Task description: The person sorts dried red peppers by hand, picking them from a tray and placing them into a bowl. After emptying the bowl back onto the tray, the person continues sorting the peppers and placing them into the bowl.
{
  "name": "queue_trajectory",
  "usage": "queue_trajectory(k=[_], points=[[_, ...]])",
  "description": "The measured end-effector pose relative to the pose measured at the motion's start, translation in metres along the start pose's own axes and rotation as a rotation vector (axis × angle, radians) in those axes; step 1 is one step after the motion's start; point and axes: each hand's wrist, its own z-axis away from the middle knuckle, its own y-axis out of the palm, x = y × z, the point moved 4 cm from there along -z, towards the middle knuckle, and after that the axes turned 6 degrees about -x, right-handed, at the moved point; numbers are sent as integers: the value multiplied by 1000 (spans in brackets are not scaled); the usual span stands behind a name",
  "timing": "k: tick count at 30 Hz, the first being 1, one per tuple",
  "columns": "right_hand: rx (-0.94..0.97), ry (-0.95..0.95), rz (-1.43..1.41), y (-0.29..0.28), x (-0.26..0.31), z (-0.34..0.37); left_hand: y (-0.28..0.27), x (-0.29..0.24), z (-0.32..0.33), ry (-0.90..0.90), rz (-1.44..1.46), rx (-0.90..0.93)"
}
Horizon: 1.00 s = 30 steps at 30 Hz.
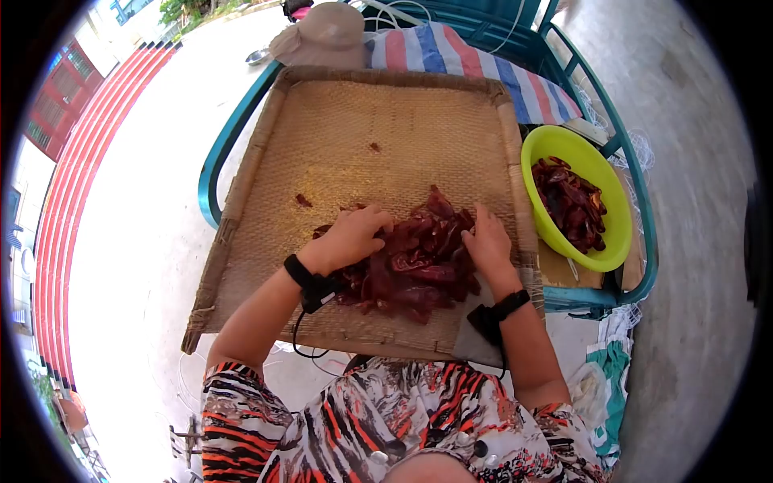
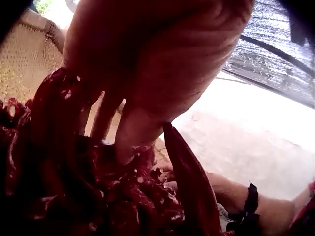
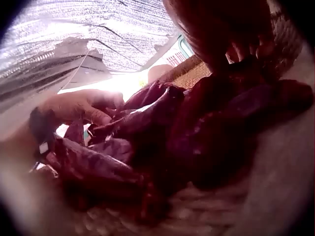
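A pile of dried red chilies (image 1: pixel 415 274) lies on the near half of a woven tray (image 1: pixel 451 129). My left hand (image 1: pixel 350 240) rests on the pile's left side, fingers reaching toward its middle. In the left wrist view, its fingers and thumb point down among the chilies, with one long chili (image 2: pixel 189 177) standing right by the thumb. My right hand (image 1: pixel 488 245) touches the pile's right edge, fingers pointing away from me. The right wrist view shows the chilies (image 3: pixel 147 113) heaped between both hands; the right fingertips are partly hidden there.
A yellow-green bowl (image 1: pixel 620 249) of dried chilies stands right of the tray. Yellow seeds (image 1: pixel 322 173) and a few chili bits are scattered on the tray. Behind it lie a striped cloth (image 1: pixel 443 52) and a hat (image 1: pixel 330 32), within a teal metal frame (image 1: pixel 216 165).
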Motion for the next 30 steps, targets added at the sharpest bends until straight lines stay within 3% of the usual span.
queue_trajectory(k=[2, 5, 7, 11, 14, 17, 18, 21, 24, 27, 29, 30], points=[[97, 77, -106, -1, 1, -3, -4, 0, 6, 18, -44, -61], [180, 101, -662, 9, -9, -3, -21, -17, 13, 19, -91, -222], [129, 149, -782, -21, 12, 1, -33, -35, 18, 69, -98, -352], [118, 269, -1140, -50, 41, 13, -32, -67, 20, -102, 282, -262], [289, 282, -1303, -46, 61, 26, -22, -84, 15, -155, 493, -182], [326, 333, -1387, -35, 70, 38, -6, -83, 14, -75, 526, -110], [397, 353, -1428, -34, 73, 41, -4, -82, 16, -64, 539, -161], [527, 356, -1414, -27, 66, 47, -5, -76, 22, -150, 355, -126], [519, 379, -1259, -31, 51, 48, -13, -77, 35, -205, 278, -142], [357, 358, -1248, -53, 18, 35, -15, -68, 46, -193, 108, -244], [52, 287, -1650, -65, -32, 14, -17, -66, 49, -200, 76, -281], [-26, 385, -1734, -76, -34, 10, -19, -66, 51, -202, 59, -300]])
